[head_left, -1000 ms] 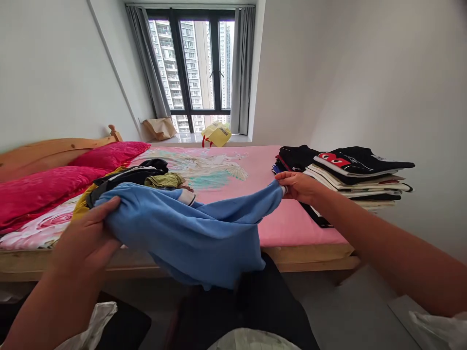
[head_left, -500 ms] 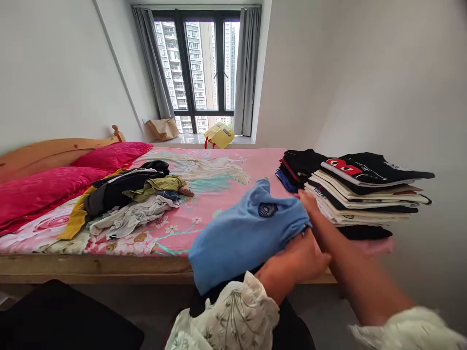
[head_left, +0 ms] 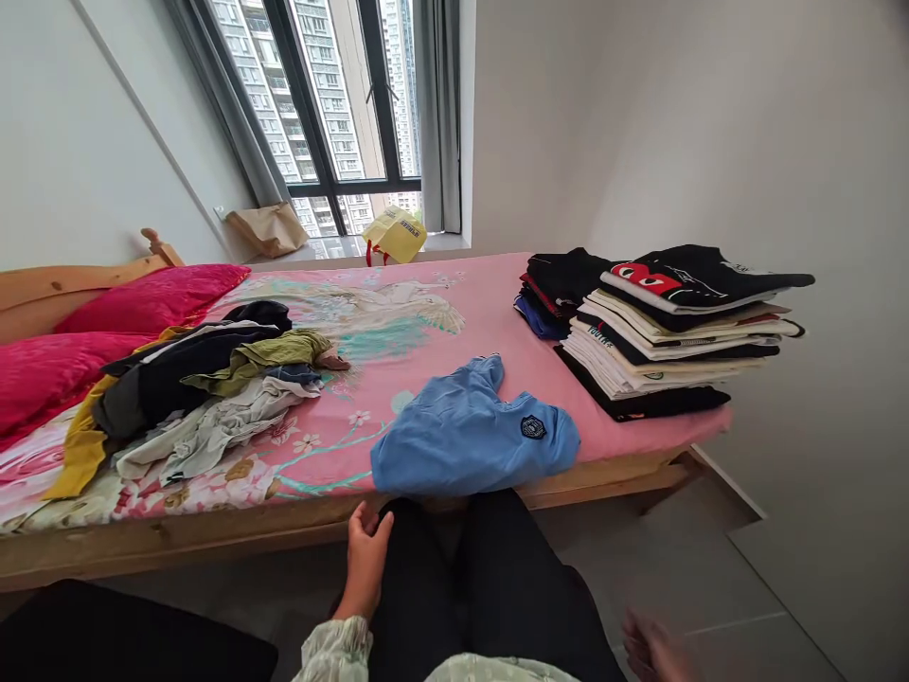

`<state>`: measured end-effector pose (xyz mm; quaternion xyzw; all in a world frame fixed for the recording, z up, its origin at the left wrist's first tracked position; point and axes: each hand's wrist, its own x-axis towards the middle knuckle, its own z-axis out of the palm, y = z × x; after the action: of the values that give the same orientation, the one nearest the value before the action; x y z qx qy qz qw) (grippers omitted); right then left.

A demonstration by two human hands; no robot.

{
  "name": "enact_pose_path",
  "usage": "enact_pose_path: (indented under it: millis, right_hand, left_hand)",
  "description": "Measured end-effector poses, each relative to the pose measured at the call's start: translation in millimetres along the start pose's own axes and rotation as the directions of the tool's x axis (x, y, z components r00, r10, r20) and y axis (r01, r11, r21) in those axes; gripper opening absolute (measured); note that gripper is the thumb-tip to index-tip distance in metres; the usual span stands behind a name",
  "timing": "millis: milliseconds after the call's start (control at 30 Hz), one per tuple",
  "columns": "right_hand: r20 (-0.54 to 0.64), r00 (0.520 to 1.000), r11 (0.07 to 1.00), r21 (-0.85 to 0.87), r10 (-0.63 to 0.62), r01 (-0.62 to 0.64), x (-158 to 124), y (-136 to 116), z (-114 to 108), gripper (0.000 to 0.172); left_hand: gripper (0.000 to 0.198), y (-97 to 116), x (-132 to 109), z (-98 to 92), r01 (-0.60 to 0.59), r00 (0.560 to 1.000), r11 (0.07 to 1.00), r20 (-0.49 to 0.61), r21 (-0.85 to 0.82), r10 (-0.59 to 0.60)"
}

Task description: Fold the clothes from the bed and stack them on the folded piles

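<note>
Spreading the blue shirt (head_left: pixel 461 436) seemed under way, next calling for a grip; below it, the left hand (head_left: pixel 366 549) hung open, the right hand (head_left: pixel 650 646) too blurred to tell.

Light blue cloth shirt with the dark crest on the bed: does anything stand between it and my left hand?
Nothing visible blocks the way from your bare left hand to the light blue cloth shirt. Your black-trousered left knee is beside the hand, not over the shirt.
</note>
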<state>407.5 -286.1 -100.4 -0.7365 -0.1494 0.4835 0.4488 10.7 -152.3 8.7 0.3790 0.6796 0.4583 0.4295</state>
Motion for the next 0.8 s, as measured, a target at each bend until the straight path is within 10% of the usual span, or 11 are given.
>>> enact_pose_path:
  millis: [200, 467, 567, 800]
  right_hand:
    - [0.345, 0.903, 0.966, 0.053, -0.257, 0.254, -66, -94, 108, 0.034]
    - [0.553, 0.677, 0.799, -0.032, -0.486, 0.600, -137, -68, 154, 0.074]
    - [0.546, 0.620, 0.748, 0.019, -0.563, 0.663, -144, -83, 143, 0.026]
    - [0.392, 0.670, 0.720, -0.026, -0.630, 0.693, -139, -98, 111, 0.031]
  left_hand:
    - [0.028, 30, 7, 24.8, 0.078, 0.982, 0.977, 0.184, -0.197, -0.042]
    - [0.045, 34, -105, 56.2, 0.350, 0.807, 0.872, 0.583, -0.341, -0.096]
    - [0.046, 27, -122, 61.1, 0.220, 0.826, 0.945, 0.562, -0.241, -0.049]
    - [0.035, 3, -115, 57.2, -0.367, 0.888, 0.930, 0.296, -0.003, 0.351]
